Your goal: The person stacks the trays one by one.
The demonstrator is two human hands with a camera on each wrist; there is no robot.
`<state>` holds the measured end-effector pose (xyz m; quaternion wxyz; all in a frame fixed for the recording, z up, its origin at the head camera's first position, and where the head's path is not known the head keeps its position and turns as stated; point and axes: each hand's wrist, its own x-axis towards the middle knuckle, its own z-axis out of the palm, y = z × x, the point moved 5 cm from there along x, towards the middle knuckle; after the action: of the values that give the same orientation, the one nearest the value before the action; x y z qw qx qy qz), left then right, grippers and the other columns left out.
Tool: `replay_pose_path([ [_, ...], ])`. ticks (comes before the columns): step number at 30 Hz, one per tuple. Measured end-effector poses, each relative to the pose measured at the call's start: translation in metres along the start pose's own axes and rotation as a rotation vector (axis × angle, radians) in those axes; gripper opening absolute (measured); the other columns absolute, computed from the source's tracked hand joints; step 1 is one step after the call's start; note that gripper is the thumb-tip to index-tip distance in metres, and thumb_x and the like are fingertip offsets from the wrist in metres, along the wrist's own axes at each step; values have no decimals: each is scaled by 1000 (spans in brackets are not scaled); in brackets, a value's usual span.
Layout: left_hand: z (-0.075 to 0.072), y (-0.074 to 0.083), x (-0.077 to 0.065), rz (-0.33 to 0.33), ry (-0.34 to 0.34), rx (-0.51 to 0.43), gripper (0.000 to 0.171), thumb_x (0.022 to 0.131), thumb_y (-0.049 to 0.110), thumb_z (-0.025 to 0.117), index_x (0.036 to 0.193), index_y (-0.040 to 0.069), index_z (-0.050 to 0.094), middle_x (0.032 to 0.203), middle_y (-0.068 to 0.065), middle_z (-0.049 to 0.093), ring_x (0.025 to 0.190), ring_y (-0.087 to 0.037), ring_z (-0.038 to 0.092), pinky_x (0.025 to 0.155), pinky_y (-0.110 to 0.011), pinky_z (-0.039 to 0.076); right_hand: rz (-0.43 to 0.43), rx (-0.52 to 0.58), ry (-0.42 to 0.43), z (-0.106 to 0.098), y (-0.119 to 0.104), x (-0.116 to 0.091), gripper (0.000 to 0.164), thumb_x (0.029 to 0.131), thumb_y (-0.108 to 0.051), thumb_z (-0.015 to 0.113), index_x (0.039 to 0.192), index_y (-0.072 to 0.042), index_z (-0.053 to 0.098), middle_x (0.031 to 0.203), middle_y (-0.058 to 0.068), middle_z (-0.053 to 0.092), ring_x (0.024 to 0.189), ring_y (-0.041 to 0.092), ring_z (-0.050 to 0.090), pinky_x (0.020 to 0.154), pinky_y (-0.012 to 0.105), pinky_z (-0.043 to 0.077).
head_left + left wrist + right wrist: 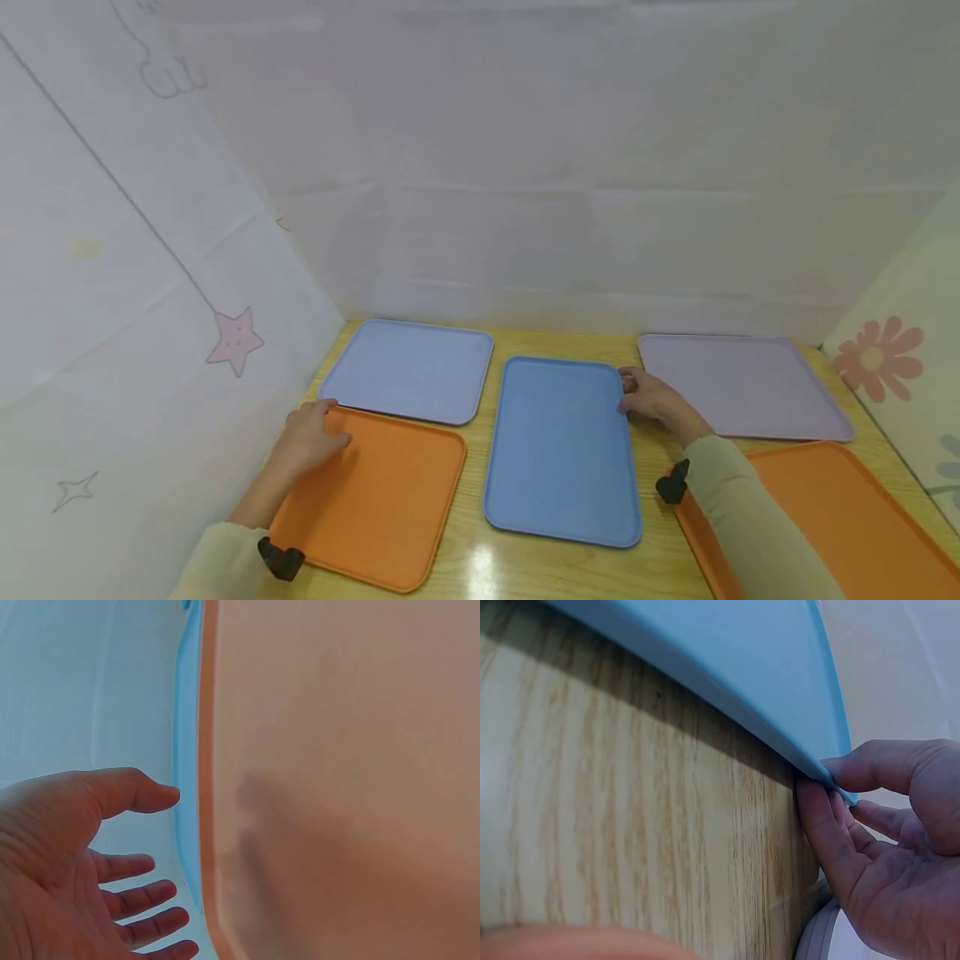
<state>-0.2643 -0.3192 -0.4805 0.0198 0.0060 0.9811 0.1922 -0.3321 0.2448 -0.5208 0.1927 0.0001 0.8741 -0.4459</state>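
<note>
Currently my right hand (651, 396) pinches the blue tray (562, 450) at its far right corner, thumb on top and fingers under the rim; my left hand (305, 440), empty with fingers apart, is by the left orange tray (382, 500). The blue tray is mid-way along the counter (600, 575), between both orange ones: best keep the pinch light and ease it squarely, clear of neighbouring rims
</note>
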Motion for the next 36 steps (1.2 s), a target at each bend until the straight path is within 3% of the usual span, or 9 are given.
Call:
replay_pose_path([
  [10,4,-26,-1,-91,-41,35,90,90,32,69,152,-13,22,145,-43,27,128,-63,27,95,-77,37,6,-29,-2,1,5,2,84,82,4,67,154,8,23,126,26,45,106,34,53,85,39,56],
  [19,15,-54,7,-132,-99,60,99,95,46,65,151,-18,14,144,-47,25,129,-65,26,103,-76,32,12,-69,1,1,5,5,84,82,1,67,154,7,24,128,27,47,109,36,54,91,43,53],
  [24,17,-57,11,-124,-121,53,98,95,45,65,149,-20,15,141,-50,27,127,-67,27,103,-75,33,16,-99,8,-1,3,6,84,83,0,68,154,6,24,130,27,47,112,37,53,93,45,52],
  [30,15,-53,13,-110,-130,94,92,95,43,64,147,-20,22,136,-49,35,123,-64,33,100,-72,38,7,-103,12,-4,1,5,83,83,0,67,154,7,24,130,28,47,111,37,53,93,45,52],
  [36,7,-51,16,-67,-116,188,58,96,20,61,126,-25,42,112,-43,51,104,-58,50,90,-66,47,-1,-141,10,-3,1,4,83,82,-2,67,153,8,25,128,27,48,110,36,51,95,48,48],
])
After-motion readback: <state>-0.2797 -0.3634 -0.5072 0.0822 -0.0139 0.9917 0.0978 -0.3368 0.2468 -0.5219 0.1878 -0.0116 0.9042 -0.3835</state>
